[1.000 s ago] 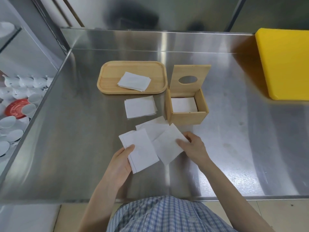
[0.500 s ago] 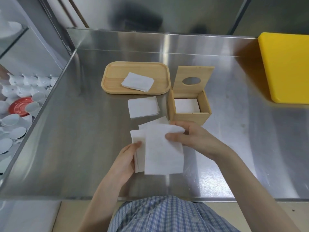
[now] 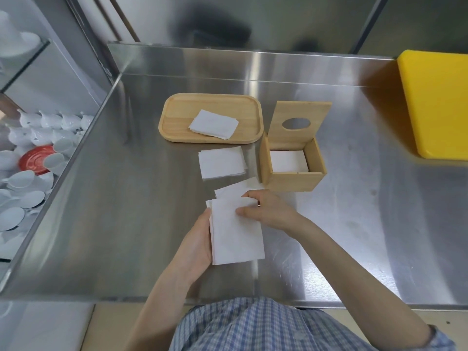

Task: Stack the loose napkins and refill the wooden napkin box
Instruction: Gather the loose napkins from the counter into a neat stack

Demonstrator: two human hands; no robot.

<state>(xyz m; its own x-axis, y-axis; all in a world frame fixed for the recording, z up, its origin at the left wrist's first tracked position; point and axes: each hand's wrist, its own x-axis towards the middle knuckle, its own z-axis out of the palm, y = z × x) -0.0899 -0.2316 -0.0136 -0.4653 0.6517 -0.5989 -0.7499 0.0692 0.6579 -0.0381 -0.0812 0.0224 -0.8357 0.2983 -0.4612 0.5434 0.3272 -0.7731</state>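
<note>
Open wooden box [image 3: 293, 177] (napkins inside), tray [image 3: 177, 115] with one napkin — both hands [image 3: 197, 247] gripping a napkin stack [image 3: 235, 239].

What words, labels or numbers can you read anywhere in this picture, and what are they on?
None can be read.
Napkins: plain white, no print.
Box and its lid: bare wood, only an oval hole.
Tray: bare wood.
Yellow board: no marking visible.
White cups to the left: too small to tell.
</note>
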